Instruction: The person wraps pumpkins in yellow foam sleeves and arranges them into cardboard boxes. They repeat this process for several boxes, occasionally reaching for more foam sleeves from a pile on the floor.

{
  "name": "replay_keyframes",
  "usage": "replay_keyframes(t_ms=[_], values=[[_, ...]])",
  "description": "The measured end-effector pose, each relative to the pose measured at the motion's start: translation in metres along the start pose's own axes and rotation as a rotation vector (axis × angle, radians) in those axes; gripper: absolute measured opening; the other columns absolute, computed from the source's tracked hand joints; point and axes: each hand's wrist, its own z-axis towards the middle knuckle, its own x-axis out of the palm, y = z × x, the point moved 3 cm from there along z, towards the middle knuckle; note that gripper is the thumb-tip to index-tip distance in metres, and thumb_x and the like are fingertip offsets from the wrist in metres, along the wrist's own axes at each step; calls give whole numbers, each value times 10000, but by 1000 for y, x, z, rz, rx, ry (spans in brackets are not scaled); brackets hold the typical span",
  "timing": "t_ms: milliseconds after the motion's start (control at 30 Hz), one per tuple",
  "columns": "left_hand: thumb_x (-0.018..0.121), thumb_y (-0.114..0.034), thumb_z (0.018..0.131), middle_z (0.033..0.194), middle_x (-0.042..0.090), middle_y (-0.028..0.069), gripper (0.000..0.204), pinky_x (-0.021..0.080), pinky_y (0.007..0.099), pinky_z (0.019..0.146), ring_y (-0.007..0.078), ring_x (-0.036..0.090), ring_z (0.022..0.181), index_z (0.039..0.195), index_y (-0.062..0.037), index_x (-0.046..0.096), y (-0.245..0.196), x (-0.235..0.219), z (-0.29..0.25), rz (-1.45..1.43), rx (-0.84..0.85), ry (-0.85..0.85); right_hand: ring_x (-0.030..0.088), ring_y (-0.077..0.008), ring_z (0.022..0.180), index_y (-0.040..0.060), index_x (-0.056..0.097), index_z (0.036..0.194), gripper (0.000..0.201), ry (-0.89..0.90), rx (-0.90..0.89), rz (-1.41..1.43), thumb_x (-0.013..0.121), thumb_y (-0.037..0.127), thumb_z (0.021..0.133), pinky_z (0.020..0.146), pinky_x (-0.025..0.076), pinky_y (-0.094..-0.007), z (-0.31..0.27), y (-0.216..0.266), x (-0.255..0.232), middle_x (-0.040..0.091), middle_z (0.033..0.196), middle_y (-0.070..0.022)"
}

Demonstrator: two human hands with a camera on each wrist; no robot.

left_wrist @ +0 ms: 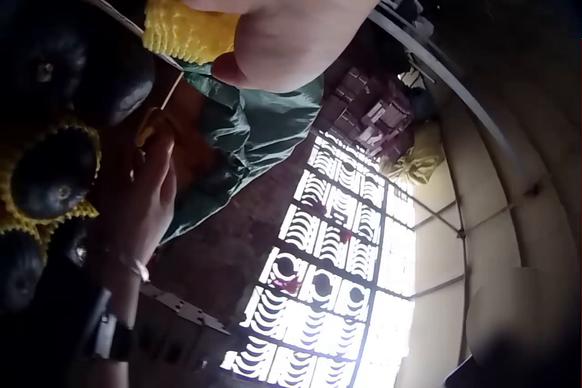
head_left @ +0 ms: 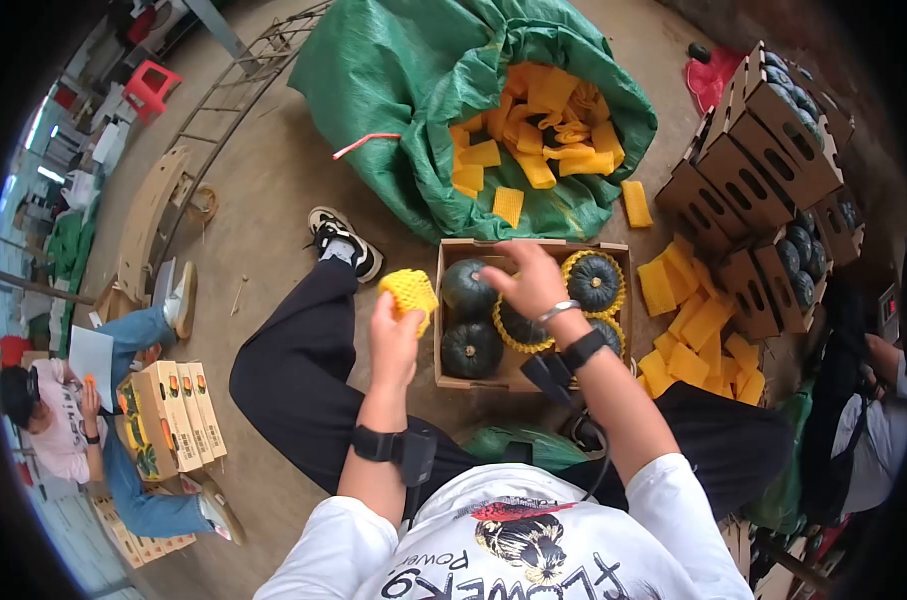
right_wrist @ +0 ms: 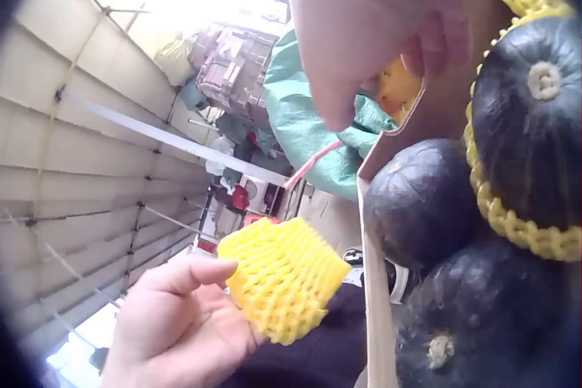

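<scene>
My left hand (head_left: 394, 345) grips a yellow foam net sleeve (head_left: 410, 295) just left of an open cardboard box (head_left: 522, 376). The sleeve's mesh shows in the right wrist view, between thumb and fingers. Over the box hovers my right hand (head_left: 530, 284), fingers loosely extended with nothing in them. Two bare dark green squashes, an upper one (head_left: 468, 290) and a lower one (head_left: 472, 350), sit along the box's left side. Others wear yellow nets: one squash (head_left: 594, 282) at upper right, one (head_left: 522, 325) in the middle, partly hidden by my right hand, and one at lower right.
Beyond the box, a green sack (head_left: 404, 90) holds many yellow sleeves (head_left: 549, 90). More sleeves (head_left: 709, 325) lie on the floor at right, beside stacked cartons (head_left: 749, 180) of squashes. At left, another person (head_left: 64, 420) sits by printed cartons (head_left: 179, 415).
</scene>
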Motion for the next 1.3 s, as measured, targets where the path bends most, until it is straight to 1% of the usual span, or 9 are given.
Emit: replay_keyframes(t_ms=[167,367,500,633,733,1033,1133,1233,1300], values=[[559,-25,836,1029,594,60,301,448,253,795,134,576,914,1129,26,509,-4,9,-17,109,62,4,540,-368,986,208,486,1232,672,250,-111,-663,750,402,646,860,429,-442,-17,31,55,517,1128,-204],[589,-54,861,1032,577,41,329,443,238,793,95,556,924,1169,6,491,-14,-14,-24,-148,-36,53,478,-418,1047,230,497,1206,692,32,-132,-200,762,264,568,895,417,-461,-5,20,53,448,1187,-221],[714,-68,790,1113,543,43,559,455,273,855,132,539,1015,1256,-49,407,-19,17,-38,11,19,136,379,-433,1152,161,540,1165,660,134,-613,-223,767,150,545,965,388,-470,-45,97,17,409,1250,-194],[724,-101,776,1134,556,53,575,448,312,901,157,545,1042,1260,-48,417,-19,19,-43,-432,-198,244,429,-332,1184,93,535,1198,669,237,-446,226,813,208,600,997,368,-401,-61,84,-24,450,1268,-155],[685,-44,772,1150,548,55,556,438,316,920,156,544,1050,1261,-50,420,-22,29,-50,-418,-175,434,472,-198,1132,58,385,1309,802,290,107,1007,802,110,626,953,408,-327,-86,69,-21,459,1241,-93],[756,-124,748,1184,526,55,674,441,301,921,153,537,1063,1301,-37,380,-14,59,-76,-264,-223,566,393,-273,1261,31,484,1265,573,-24,-177,551,637,135,723,1067,261,-366,-134,63,-44,432,1327,-133],[799,-155,685,1195,528,61,751,442,311,929,171,540,1081,1299,-34,386,-16,60,-83,-371,-184,635,504,-218,1153,31,554,1217,411,151,228,1428,542,214,848,1016,335,-366,-125,22,-40,564,1197,-93],[819,-189,635,1213,524,64,832,425,324,954,191,531,1109,1319,-29,372,-22,62,-92,-491,-208,696,569,-169,1039,39,533,1214,379,184,595,1504,526,235,890,922,425,-340,-123,-2,-24,586,1171,-80],[813,-209,638,1216,524,74,849,419,326,963,194,523,1122,1331,-28,358,-16,67,-98,-540,-402,792,571,-139,988,55,520,1217,350,395,554,1492,512,224,910,887,453,-319,-140,14,-8,592,1125,-65]])
